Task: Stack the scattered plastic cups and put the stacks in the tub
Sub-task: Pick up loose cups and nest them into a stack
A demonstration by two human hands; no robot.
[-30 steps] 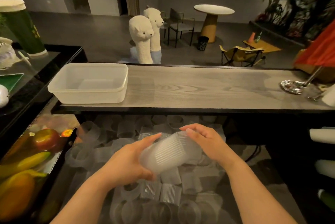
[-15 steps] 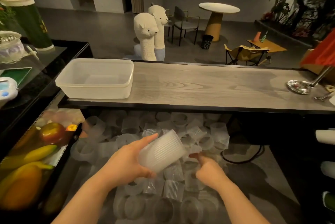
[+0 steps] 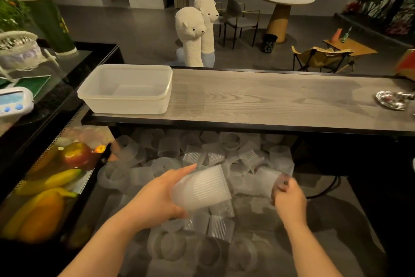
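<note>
Head view, left hand: gripping a ribbed cup stack lying tilted above the pile.
Right hand: pinching a single clear cup, apart from the stack.
Scattered cups: lying beneath both hands.
Tub: sitting on the wooden counter beyond.

head | worn, faces forward-down | near hands, counter beyond

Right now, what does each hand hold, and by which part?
The left hand grips a cup stack around its ribbed side. The right hand pinches a single cup near one end.
</note>
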